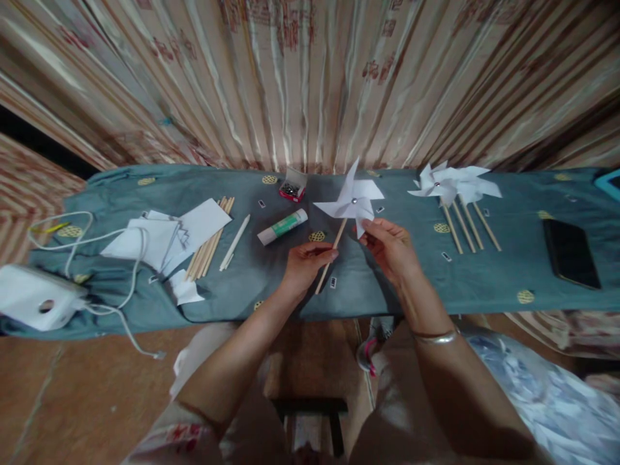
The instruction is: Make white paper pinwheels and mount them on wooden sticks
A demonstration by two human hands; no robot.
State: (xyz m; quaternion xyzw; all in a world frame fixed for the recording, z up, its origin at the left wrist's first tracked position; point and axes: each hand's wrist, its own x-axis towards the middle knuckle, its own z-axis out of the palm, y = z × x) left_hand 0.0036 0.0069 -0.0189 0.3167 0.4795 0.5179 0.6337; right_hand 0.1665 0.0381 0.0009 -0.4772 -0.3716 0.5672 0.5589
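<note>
A white paper pinwheel (356, 208) with a metal pin at its centre is held up over the cloth-covered table. My left hand (306, 266) pinches its wooden stick (339, 234) between thumb and fingers. With thumb and forefinger, my right hand (387, 247) grips the tip of the lower paper blade. Behind my left hand lies a glue stick (283, 227) with a green label. An open red box (292, 187) of metal pins stands beyond it. Several more pinwheels (458, 183) on wooden sticks lie to the right of my right hand.
Left of centre are wooden sticks (212, 242), white paper pieces (145, 242) and a white pen (235, 243). A white device (41, 296) with a looping cable (121, 316) sits at the left end. A black phone (571, 253) lies at the right. A curtain (310, 84) hangs behind the table.
</note>
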